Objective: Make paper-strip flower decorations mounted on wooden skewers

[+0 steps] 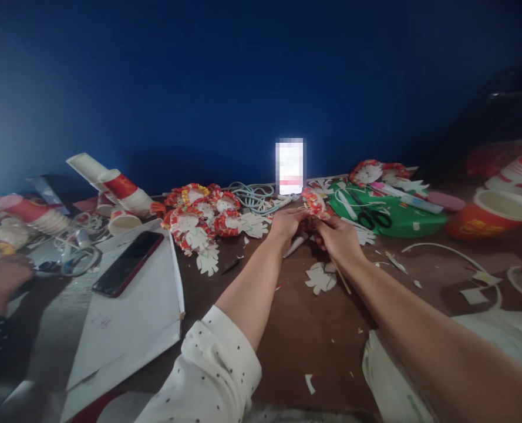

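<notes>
Close together above the table, my left hand (286,227) and my right hand (339,238) are closed around a small red-and-white paper craft piece (315,204) with a ruffled edge. Fingertips are largely hidden behind the backs of the hands. A thin stick (344,278) slants down from beneath my right hand; whether it is gripped I cannot tell. Below the hands lies a white paper cutout (321,278) shaped like a leaf or hand. Left of them, several similar red-and-white ruffled pieces (194,217) are heaped together.
A lit phone (289,166) stands against the blue wall. Scissors (375,220) rest on a green sheet (413,226). At right stands a red paper cup (481,220). A dark phone (128,263) lies on white board (124,329). Another person's hand (3,282) is at far left.
</notes>
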{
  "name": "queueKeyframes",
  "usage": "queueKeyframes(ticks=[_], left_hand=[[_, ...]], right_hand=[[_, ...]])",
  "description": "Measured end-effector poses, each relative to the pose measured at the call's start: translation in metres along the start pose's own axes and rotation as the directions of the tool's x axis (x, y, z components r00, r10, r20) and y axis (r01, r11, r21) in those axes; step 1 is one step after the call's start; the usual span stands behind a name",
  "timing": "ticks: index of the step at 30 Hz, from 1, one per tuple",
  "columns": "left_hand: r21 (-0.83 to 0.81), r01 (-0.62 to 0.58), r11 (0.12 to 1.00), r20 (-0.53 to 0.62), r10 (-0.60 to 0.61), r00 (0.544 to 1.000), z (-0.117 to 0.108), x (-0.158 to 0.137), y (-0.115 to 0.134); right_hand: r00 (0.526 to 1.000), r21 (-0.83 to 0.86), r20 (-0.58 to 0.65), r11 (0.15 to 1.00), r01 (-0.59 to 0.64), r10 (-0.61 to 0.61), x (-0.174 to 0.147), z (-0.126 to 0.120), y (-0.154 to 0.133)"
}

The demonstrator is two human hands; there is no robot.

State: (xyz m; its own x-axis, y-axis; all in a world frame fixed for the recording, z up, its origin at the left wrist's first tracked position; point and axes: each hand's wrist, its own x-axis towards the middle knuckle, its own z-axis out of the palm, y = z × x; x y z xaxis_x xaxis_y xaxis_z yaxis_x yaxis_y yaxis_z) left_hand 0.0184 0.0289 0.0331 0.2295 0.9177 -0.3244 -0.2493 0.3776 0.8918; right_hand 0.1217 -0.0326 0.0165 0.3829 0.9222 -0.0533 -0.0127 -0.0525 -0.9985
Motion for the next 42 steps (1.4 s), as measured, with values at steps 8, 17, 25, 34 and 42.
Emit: queueKeyframes(ticks=[8, 17, 25, 34, 42], left_hand=[[0.012, 0.022, 1.0, -0.016, -0.022, 1.0, 0.0, -0.001, 0.003], [-0.009, 0.037, 0.999, 0.026, -0.037, 0.999, -0.003, 0.002, 0.002], [-0.05, 0.055, 0.997, 0.029, -0.054, 0.998, -0.006, 0.007, -0.002], [-0.092, 0.067, 0.993, 0.034, -0.065, 0.997, -0.008, 0.011, -0.005], [-0.092, 0.093, 0.991, 0.012, -0.093, 0.996, -0.006, 0.01, -0.003]], right_hand=[[0.995, 0.044, 0.087, 0.998, -0.047, 0.043, 0.003, -0.004, -0.004], [0.979, 0.197, 0.183, 0.972, -0.129, 0.093, 0.005, -0.007, -0.008], [0.966, 0.191, 0.24, 0.971, -0.144, 0.097, 0.007, -0.009, -0.008], [0.96, 0.206, 0.264, 0.966, -0.153, 0.095, 0.008, -0.009, -0.006], [0.954, 0.252, 0.282, 0.952, -0.177, 0.103, 0.009, -0.009, -0.004]])
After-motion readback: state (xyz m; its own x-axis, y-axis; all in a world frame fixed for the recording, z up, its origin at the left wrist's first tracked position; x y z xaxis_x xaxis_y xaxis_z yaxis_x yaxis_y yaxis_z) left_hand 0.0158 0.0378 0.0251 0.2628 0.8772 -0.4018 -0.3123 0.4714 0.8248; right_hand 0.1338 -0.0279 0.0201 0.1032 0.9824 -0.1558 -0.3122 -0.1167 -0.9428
